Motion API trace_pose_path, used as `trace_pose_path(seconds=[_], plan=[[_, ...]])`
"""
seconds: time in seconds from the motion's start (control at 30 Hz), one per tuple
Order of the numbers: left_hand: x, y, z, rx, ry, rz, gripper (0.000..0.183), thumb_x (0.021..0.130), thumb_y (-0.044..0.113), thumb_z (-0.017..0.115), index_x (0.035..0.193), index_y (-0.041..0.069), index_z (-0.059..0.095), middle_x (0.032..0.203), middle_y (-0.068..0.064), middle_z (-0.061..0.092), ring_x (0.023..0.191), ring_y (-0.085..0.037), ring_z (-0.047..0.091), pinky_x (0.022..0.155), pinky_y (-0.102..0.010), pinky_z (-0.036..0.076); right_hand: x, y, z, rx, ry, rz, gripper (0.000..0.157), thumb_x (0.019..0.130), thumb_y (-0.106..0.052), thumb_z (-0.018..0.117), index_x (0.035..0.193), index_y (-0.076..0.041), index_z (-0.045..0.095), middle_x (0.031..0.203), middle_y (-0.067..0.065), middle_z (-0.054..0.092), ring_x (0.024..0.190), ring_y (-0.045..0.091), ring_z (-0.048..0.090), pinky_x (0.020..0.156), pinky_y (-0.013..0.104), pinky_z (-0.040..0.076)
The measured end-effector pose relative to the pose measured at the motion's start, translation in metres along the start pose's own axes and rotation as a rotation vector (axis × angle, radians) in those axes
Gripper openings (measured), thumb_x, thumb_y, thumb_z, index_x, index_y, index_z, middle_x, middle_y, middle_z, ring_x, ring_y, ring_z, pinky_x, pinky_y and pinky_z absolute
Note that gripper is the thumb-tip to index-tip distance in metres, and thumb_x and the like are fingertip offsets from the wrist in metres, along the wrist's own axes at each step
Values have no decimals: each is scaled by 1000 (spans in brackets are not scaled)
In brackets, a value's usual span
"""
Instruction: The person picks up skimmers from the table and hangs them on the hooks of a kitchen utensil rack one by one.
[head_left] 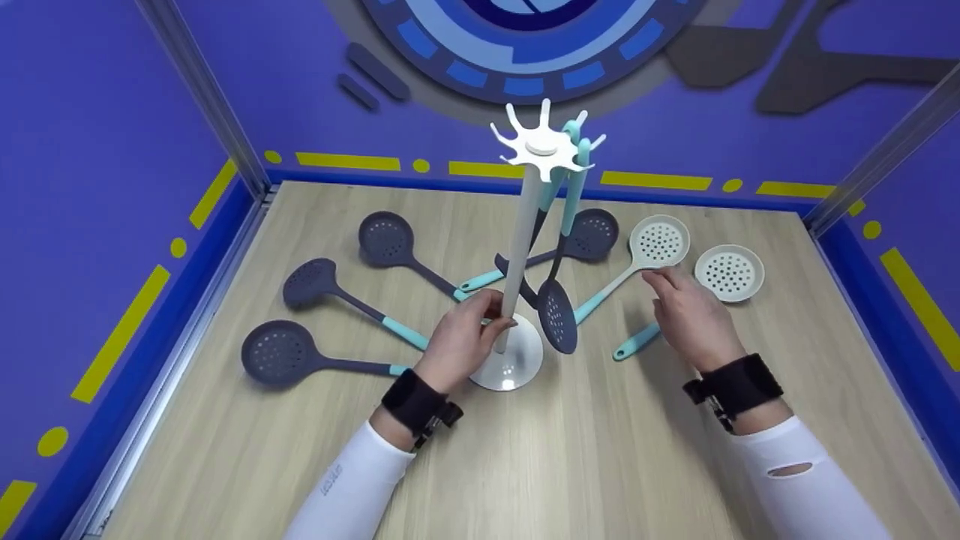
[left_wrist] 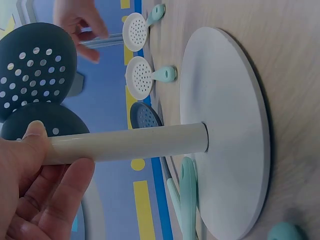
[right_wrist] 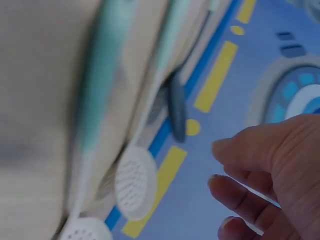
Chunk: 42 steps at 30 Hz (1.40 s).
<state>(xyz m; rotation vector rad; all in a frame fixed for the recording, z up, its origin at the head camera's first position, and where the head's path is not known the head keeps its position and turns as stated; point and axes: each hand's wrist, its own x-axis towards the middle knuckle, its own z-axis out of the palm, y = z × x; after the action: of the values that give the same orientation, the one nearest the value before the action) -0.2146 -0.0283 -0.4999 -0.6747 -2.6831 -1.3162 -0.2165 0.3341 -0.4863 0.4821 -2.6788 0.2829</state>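
My left hand [head_left: 463, 341] grips the pole of a white utensil stand [head_left: 523, 232] low down, just above its round base; in the left wrist view thumb and fingers lie about the pole. From the stand's hooked top hang two dark utensils with teal handles, among them a skimmer [head_left: 557, 319]. My right hand [head_left: 694, 319] hovers over the teal handle of a white skimmer [head_left: 729, 274], its fingers loosely bent and nothing between them in the right wrist view. Another white skimmer [head_left: 660, 241] lies just left of it, head toward the back.
Left of the stand lie a dark skimmer [head_left: 279, 354], a dark slotted ladle [head_left: 309, 283] and another dark skimmer [head_left: 386, 238], handles toward the base. Behind the stand rests one more dark skimmer [head_left: 592, 234]. Blue panels [head_left: 90, 150] wall the wooden table [head_left: 562, 465] at back and sides.
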Motion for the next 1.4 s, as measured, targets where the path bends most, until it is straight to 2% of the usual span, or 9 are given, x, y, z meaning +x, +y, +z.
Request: trace_pose_path(seconds=[0.1,0.23,0.3,0.5,0.67,0.83,1.03,1.4], plan=[[0,0,0,3,3,-1,22,102,27,69,120,15,64,109,-1,73,103,-14,71,85,-30,62,-6,16,5,-44,-80,-7,42,87,16,66,127,3,68,118,18,67,100,38,68,80,52,58],[0,0,0,4,2,-8,23,102,27,69,120,15,64,110,-1,73,103,-14,71,85,-29,62,-12,34,11,-75,-201,37,40,88,16,62,125,4,69,117,20,68,104,39,68,84,55,57],[0,0,-1,4,1,-8,23,102,28,69,120,15,64,110,-1,73,103,-14,71,85,-29,61,-15,42,13,-77,-236,68,40,87,16,63,124,3,70,117,19,69,105,40,67,85,56,57],[0,-1,0,2,6,6,22,102,27,68,120,14,64,111,-2,73,104,-14,71,85,-27,61,-22,60,20,-58,-226,83,31,86,15,66,108,-4,76,108,14,71,99,38,67,80,55,57],[0,-1,1,-10,11,19,22,103,26,68,121,14,64,111,-2,73,104,-15,71,85,-28,61,-22,67,26,-59,-248,100,23,87,12,70,97,-8,76,100,11,70,94,37,66,77,54,55],[-1,-1,2,-28,13,24,23,102,25,69,121,12,63,112,-3,72,105,-15,71,86,-27,61,-21,70,30,-63,-244,129,20,89,10,69,94,-9,74,92,11,68,90,36,65,73,54,55],[-1,-1,2,-22,17,12,23,102,25,69,121,13,64,111,-2,72,103,-15,71,85,-28,62,-21,71,30,-73,-219,120,17,89,7,71,93,-9,73,89,10,67,87,36,65,70,54,54],[0,1,0,-7,-4,-13,23,103,27,68,121,15,64,111,-1,72,104,-14,71,86,-29,61,-24,67,20,-18,-256,170,26,85,13,68,97,-9,73,92,13,71,89,36,67,73,55,54]])
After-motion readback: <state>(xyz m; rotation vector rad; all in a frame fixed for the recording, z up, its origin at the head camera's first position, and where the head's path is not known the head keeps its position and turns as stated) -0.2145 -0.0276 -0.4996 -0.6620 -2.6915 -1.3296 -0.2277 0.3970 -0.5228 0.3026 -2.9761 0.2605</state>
